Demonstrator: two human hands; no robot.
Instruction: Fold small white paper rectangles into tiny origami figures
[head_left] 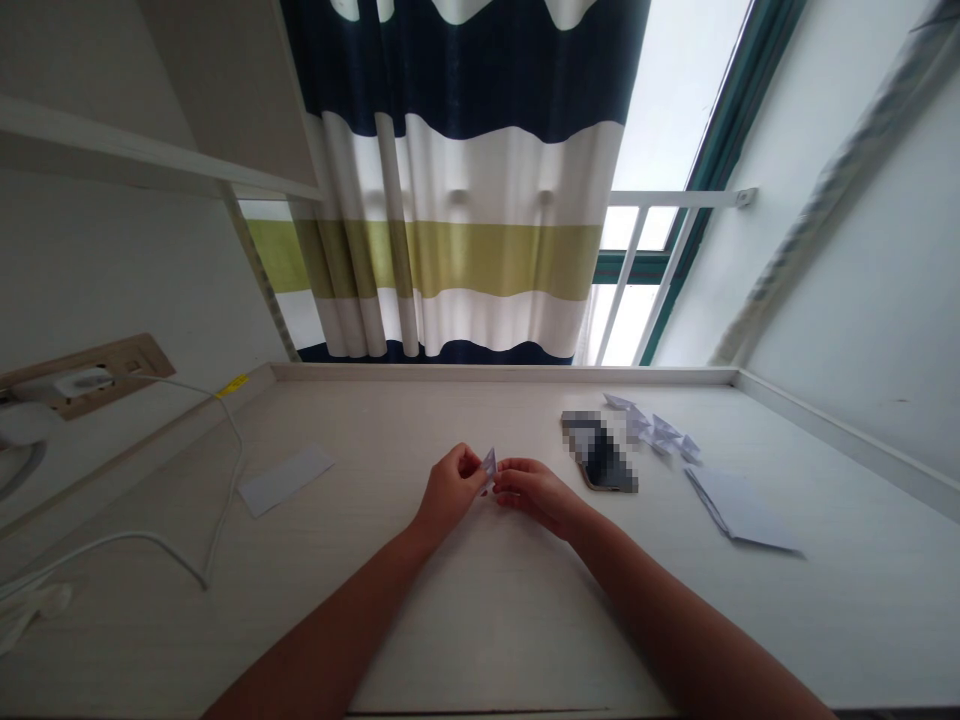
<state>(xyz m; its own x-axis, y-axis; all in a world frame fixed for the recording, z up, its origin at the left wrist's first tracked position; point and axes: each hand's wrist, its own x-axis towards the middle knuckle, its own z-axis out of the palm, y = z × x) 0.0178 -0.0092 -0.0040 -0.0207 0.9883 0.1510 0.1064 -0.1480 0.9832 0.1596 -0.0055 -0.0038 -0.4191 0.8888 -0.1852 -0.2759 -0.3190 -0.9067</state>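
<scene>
A small folded piece of white paper (490,463) stands between my two hands, over the middle of the desk (480,620). My left hand (454,485) pinches it from the left, thumb and finger closed on its edge. From the right, the fingers of my right hand (534,490) are bent together and close on its other side. Part of the paper is hidden behind the fingertips. Just right of my right hand lies a phone (606,462), blurred by pixel blocks.
Several folded paper pieces (660,432) lie at the back right, with a stack of white paper (746,510) in front of them. A paper strip (286,480) rests on the left, beside a white cable (225,510). A raised rim (495,374) borders the desk's far edge, before the curtain (480,170).
</scene>
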